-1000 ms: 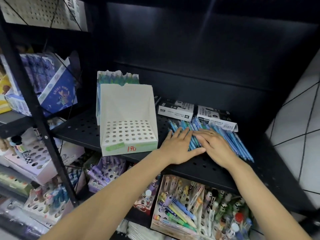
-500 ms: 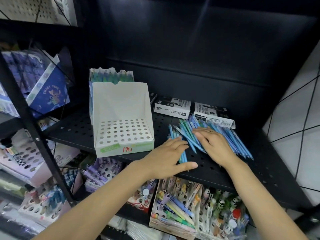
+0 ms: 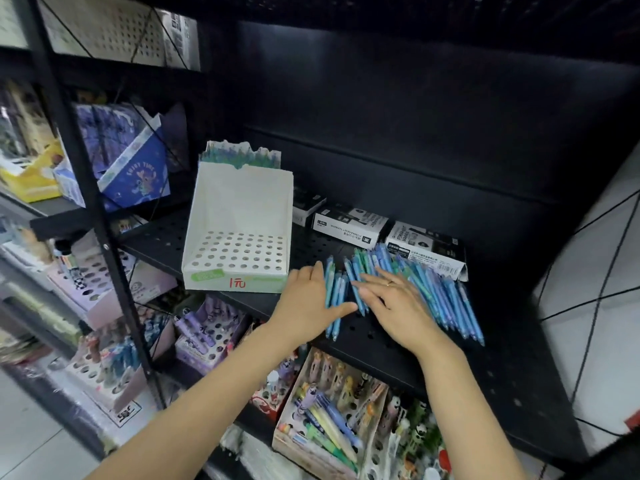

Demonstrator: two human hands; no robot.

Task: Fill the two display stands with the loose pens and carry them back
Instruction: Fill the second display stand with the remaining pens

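A white display stand (image 3: 239,233) with rows of empty holes sits on the black perforated shelf (image 3: 381,334). A second stand (image 3: 239,155) with a green printed top shows directly behind it. Loose blue and teal pens (image 3: 436,289) lie in a spread pile to the right of the stands. A few of these pens (image 3: 334,299) lie apart at the pile's left edge. My left hand (image 3: 308,303) lies flat beside those few, thumb under their lower ends. My right hand (image 3: 394,303) rests with straight fingers on the pile's left part.
Black and white marker boxes (image 3: 349,221) lie behind the pens, another (image 3: 426,247) to their right. Pen displays fill the lower shelf (image 3: 332,410). A black upright post (image 3: 93,188) stands at the left, a blue box (image 3: 135,168) behind it. A tiled wall closes the right.
A few pens have been drawn out leftward from the pile. My left hand shifted left and down beside them. My right hand slid down on the pile.
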